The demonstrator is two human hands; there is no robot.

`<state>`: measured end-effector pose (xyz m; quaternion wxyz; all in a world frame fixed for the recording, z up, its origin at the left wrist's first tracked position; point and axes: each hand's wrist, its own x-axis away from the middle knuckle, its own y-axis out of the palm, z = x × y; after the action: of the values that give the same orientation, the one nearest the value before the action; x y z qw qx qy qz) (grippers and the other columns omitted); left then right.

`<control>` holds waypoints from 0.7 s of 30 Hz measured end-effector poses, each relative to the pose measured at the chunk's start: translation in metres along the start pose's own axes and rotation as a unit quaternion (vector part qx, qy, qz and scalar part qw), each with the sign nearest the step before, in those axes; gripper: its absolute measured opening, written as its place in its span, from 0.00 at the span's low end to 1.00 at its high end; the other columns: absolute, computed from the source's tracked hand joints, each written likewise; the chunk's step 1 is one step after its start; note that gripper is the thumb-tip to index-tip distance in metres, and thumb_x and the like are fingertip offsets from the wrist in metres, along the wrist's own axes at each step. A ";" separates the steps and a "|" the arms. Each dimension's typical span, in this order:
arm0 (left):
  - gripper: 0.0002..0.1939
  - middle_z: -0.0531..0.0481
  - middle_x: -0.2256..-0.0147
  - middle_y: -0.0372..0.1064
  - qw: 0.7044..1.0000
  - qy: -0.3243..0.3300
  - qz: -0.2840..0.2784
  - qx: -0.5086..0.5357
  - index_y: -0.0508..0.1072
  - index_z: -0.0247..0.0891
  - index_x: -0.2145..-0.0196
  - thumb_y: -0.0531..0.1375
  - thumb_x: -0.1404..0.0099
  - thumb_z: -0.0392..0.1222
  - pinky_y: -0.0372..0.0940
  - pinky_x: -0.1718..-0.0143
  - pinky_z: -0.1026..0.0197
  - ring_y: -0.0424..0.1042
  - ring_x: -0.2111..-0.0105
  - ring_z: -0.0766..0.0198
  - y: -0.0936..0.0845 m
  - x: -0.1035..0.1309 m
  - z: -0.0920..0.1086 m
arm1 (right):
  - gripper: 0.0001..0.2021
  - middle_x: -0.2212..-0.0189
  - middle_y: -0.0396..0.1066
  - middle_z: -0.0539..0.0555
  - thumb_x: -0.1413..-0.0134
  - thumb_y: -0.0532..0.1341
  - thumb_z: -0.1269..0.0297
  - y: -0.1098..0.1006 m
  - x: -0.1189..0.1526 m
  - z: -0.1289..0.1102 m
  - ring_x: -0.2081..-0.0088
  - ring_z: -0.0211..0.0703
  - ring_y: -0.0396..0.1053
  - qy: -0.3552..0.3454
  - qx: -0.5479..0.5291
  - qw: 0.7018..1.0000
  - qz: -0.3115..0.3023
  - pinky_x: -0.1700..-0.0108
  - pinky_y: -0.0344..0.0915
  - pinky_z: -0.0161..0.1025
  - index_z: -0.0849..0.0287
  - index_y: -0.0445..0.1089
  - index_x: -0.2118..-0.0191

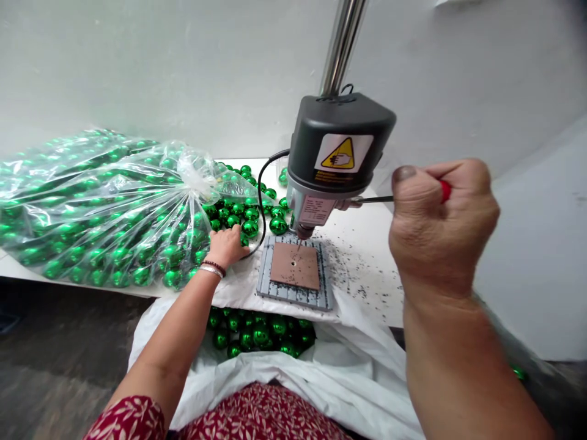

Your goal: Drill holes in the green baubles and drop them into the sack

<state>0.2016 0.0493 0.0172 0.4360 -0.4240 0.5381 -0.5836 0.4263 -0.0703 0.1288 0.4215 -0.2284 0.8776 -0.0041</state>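
Note:
My right hand (443,226) is closed in a fist around the feed lever (376,199) of a small bench drill press (342,143); part of its red grip (444,191) shows between the fingers. Below the chuck (304,231), a thin bit points down at a brown square board (293,266) with a small hole, lying on the grooved grey base (270,292). My left hand (228,245) reaches palm down among loose shiny green balls (250,228), left of the base. Its fingers curl on a green ball (244,242), partly hidden by the hand.
A large knotted clear bag (105,214) of green balls covers the left of the white table (367,275). Dark shavings lie around the base. A black cable (260,195) loops beside my left hand. Below the table edge, a white sack (348,360) holds more green balls (261,333).

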 end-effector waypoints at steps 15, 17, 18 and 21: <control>0.22 0.47 0.60 0.77 0.791 0.023 -0.069 0.608 0.77 0.35 0.55 0.66 0.48 0.45 0.65 0.57 0.60 0.72 0.61 0.61 0.029 0.017 0.051 | 0.14 0.80 0.54 0.43 0.43 0.56 0.55 -0.001 0.003 0.001 0.77 0.23 0.50 -0.012 -0.017 1.000 0.002 0.72 0.50 0.29 0.61 0.60 0.71; 0.21 0.48 0.61 0.76 0.822 0.054 -0.063 0.564 0.77 0.36 0.56 0.65 0.48 0.45 0.65 0.56 0.59 0.71 0.60 0.60 0.029 0.015 0.052 | 0.14 0.80 0.53 0.43 0.43 0.56 0.54 0.000 0.003 0.001 0.78 0.23 0.49 -0.013 -0.018 1.000 0.001 0.73 0.49 0.30 0.61 0.59 0.71; 0.21 0.49 0.61 0.76 0.837 0.065 -0.062 0.539 0.77 0.36 0.56 0.65 0.47 0.46 0.65 0.56 0.59 0.71 0.60 0.59 0.029 0.014 0.052 | 0.14 0.80 0.53 0.43 0.43 0.56 0.54 0.000 0.003 0.001 0.78 0.24 0.49 -0.014 -0.020 1.000 0.000 0.73 0.48 0.30 0.61 0.59 0.71; 0.24 0.48 0.60 0.76 0.878 0.077 -0.058 0.468 0.76 0.35 0.52 0.64 0.46 0.47 0.66 0.54 0.57 0.72 0.59 0.58 0.026 0.015 0.053 | 0.14 0.80 0.52 0.43 0.42 0.55 0.54 0.000 0.002 0.000 0.78 0.24 0.48 -0.021 -0.022 1.000 -0.001 0.73 0.48 0.29 0.60 0.59 0.71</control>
<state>0.2506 0.0201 -0.0050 0.5066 -0.1547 0.2084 -0.8222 0.4252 -0.0714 0.1275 0.4351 -0.2388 0.8679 0.0190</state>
